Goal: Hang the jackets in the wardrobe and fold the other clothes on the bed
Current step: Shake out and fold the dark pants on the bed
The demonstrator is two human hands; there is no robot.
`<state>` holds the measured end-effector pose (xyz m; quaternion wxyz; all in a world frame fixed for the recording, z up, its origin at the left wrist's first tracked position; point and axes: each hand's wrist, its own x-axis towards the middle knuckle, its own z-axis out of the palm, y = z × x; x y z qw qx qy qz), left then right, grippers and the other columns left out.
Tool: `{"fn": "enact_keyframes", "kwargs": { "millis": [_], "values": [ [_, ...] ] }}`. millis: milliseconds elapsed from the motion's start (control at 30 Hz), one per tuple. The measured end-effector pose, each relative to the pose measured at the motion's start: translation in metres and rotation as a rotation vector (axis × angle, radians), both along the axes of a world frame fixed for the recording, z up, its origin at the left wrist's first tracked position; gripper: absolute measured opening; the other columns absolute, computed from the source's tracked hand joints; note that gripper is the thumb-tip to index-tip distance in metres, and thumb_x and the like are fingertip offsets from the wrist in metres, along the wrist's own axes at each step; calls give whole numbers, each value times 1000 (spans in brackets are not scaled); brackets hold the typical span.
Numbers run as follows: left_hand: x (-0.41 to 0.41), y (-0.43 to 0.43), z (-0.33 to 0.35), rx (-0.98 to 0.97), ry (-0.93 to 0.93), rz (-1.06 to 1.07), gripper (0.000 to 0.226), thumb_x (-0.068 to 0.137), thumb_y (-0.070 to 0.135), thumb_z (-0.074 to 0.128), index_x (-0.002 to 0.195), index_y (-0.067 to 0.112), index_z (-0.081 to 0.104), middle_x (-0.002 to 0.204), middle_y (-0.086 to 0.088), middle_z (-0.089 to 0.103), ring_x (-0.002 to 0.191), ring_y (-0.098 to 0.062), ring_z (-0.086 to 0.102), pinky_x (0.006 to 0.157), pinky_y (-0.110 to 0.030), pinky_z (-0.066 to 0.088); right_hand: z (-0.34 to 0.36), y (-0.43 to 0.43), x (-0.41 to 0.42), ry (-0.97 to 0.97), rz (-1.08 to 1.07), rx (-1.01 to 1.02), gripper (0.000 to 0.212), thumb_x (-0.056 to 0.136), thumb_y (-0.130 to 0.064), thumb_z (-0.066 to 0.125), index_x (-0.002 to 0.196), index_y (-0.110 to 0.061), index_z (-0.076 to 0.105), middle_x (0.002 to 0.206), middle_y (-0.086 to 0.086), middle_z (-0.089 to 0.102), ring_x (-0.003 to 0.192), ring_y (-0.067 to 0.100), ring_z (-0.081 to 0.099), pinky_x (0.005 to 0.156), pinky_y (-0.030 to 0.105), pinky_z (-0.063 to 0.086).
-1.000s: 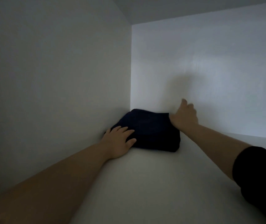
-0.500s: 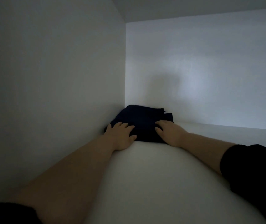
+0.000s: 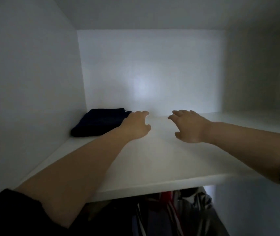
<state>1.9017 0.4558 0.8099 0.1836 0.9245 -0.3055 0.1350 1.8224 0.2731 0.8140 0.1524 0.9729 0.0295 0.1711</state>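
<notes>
Two hands were stretched out low over a white shelf [image 3: 152,167], and neither one held anything. The left hand [image 3: 136,126] had its fingers loosely curved with the thumb out to the right, and the right hand [image 3: 189,127] had its fingers spread and relaxed, pointing toward the far wall [image 3: 152,65]. The two hands were apart, with bare shelf between them. Whether either palm touched the board could not be told. Just left of the left hand lay a folded dark garment [image 3: 98,122], tucked into the far left corner of the shelf against the left side wall [image 3: 25,82]. The hand's knuckles overlapped the garment's right edge in the view, and contact there could not be made out. Both forearms were bare and ran back to black sleeves [image 3: 8,215] at the near corners. Under the near edge of the shelf, hanging clothes [image 3: 175,213] showed in dim light, some with red and white stripes.
</notes>
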Motion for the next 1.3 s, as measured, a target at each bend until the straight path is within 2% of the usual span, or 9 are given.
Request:
{"fn": "enact_keyframes", "kwargs": {
  "millis": [233, 333, 400, 500, 633, 833, 933, 1067, 1300],
  "values": [
    [-133, -105, 3, 59, -288, -299, 60, 95, 31, 47, 149, 19, 25, 155, -2, 24, 142, -20, 19, 113, -36, 23, 16, -61, -190, -192, -333, -146, 46, 88, -29, 49, 130, -11, 41, 134, 10, 44, 125, 29, 40, 104, 40, 31],
    [-222, -154, -5, 55, -462, -465, 62, 94, 33, 47, 149, 16, 24, 156, -5, 19, 143, -22, 16, 114, -40, 20, 11, -82, -294, -234, -528, -152, 51, 88, -29, 51, 134, -10, 40, 139, 12, 40, 130, 30, 36, 109, 43, 27],
    [-292, -186, -11, -14, -508, -579, 64, 93, 35, 49, 148, 14, 25, 156, -6, 21, 143, -23, 17, 113, -43, 22, 5, -95, -374, -263, -648, -137, 52, 88, -28, 50, 136, -9, 38, 142, 12, 37, 132, 30, 33, 110, 44, 26],
    [-407, -228, -24, -81, -518, -756, 65, 92, 37, 48, 147, 13, 25, 153, -8, 25, 142, -25, 19, 113, -44, 23, -8, -105, -506, -294, -820, -107, 51, 88, -27, 49, 135, -10, 37, 142, 11, 37, 132, 29, 33, 110, 42, 26],
    [-570, -269, -54, -68, -495, -1033, 67, 94, 38, 44, 150, 14, 18, 157, -9, 16, 145, -25, 13, 116, -44, 18, -38, -91, -688, -220, -1113, -149, 52, 88, -25, 48, 137, -9, 35, 145, 12, 32, 133, 29, 30, 112, 44, 21],
    [-809, -279, -98, -131, -585, -1447, 63, 93, 35, 42, 148, 11, 22, 156, -11, 19, 143, -28, 15, 112, -45, 22, -89, -32, -919, -174, -1538, -99, 56, 89, -28, 50, 138, -8, 33, 147, 13, 30, 134, 29, 29, 113, 45, 20],
    [-908, -273, -129, -123, -566, -1583, 64, 93, 34, 42, 148, 11, 20, 156, -11, 18, 143, -28, 14, 113, -47, 20, -114, -6, -1004, -198, -1721, -16, 56, 89, -27, 50, 139, -8, 32, 148, 13, 28, 135, 29, 28, 113, 45, 21],
    [-1014, -274, -168, -96, -558, -1712, 67, 94, 37, 40, 151, 12, 13, 158, -11, 11, 145, -28, 9, 115, -50, 15, -150, 8, -1093, -230, -1900, 115, 48, 88, -22, 48, 134, -9, 36, 138, 10, 36, 128, 28, 33, 109, 43, 25],
    [-1166, -327, -221, -136, -547, -1878, 66, 94, 42, 41, 150, 16, 16, 158, -9, 14, 145, -28, 12, 115, -49, 17, -208, -41, -1218, -314, -2046, 242, 50, 87, -22, 49, 134, -9, 38, 136, 10, 41, 128, 30, 36, 109, 42, 28]
  ]
}}
